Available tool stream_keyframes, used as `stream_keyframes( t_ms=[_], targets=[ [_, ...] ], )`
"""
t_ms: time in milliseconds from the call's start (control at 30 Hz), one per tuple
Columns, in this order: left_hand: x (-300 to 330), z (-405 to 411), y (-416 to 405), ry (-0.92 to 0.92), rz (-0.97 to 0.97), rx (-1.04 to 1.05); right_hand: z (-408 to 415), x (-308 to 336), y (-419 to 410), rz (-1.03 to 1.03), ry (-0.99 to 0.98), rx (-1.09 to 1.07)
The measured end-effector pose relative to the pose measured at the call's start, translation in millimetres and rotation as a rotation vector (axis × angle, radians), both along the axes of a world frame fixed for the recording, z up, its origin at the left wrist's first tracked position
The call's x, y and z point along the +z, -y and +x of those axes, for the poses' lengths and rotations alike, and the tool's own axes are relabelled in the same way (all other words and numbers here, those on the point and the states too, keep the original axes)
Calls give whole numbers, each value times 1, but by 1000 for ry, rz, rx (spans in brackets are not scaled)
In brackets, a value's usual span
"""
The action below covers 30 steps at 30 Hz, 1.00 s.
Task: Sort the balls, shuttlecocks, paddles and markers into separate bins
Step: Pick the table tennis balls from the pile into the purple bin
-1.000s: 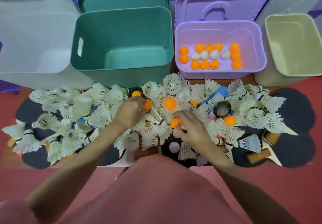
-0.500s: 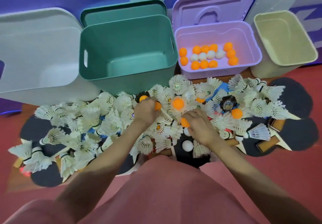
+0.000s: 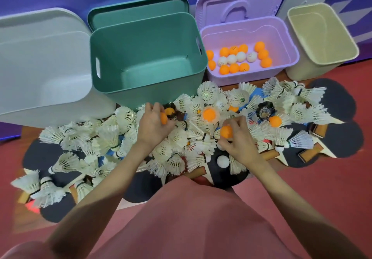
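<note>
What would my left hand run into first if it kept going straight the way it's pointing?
Likely the orange ball lying loose just past the left hand, which already grips another ball. Beyond it stands the green bin. Depth is hard to judge from above.

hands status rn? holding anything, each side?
Left hand: closed on an orange ball over the shuttlecock pile.
Right hand: closed on another orange ball, pinched at the fingertips.
</note>
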<state>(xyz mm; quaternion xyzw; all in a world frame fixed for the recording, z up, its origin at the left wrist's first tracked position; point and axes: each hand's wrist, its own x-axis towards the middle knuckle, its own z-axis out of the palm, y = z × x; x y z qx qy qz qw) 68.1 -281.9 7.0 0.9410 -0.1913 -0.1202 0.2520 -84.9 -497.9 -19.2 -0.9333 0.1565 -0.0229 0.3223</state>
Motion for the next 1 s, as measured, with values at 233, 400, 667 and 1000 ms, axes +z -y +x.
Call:
stream_keyframes(
  t_ms=[233,400,667,1000],
  targets=[
    [-12,18,12,30,153,-82,-17,-6,-8,-146,-75,-114],
    [-20,37,19,156,366,-168,-23,-14,-17,-299,-244,-59],
    [-30,52,25,138,466,-261,-9,-21,-29,-526,-296,-25],
    [-30,67,39,12,507,-328,-5,-23,-22,-690,-288,67]
  ],
)
